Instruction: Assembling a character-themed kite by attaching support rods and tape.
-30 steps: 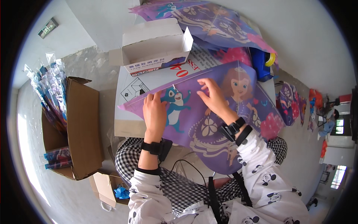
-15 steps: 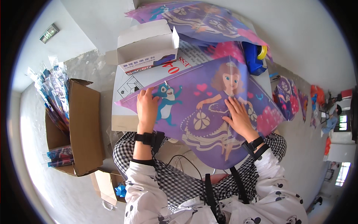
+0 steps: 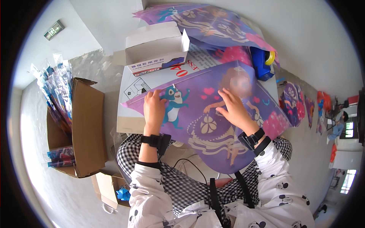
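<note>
A thin purple kite (image 3: 207,127) printed with a princess and a blue animal lies spread across the table, its lower part hanging over my lap. A slim pale rod (image 3: 190,78) runs along its upper left edge. My left hand (image 3: 154,108) has its fingers bent over that edge, beside the blue animal, and grips the kite there. Over the middle of the print, below the hearts, is my right hand (image 3: 236,110), fingers stretched out and apart, holding nothing. Whether its fingertips touch the sheet I cannot tell.
More purple kites (image 3: 213,24) are heaped at the table's far side. Near them stand a blue tape dispenser (image 3: 260,62) and an open white box (image 3: 156,49). A cardboard carton (image 3: 89,129) with wrapped packages is on the left. A person (image 3: 337,127) sits far right.
My right hand has shifted left and up across the print, off the princess's dress. My left hand stays on the kite's edge. The whole view has shifted slightly.
</note>
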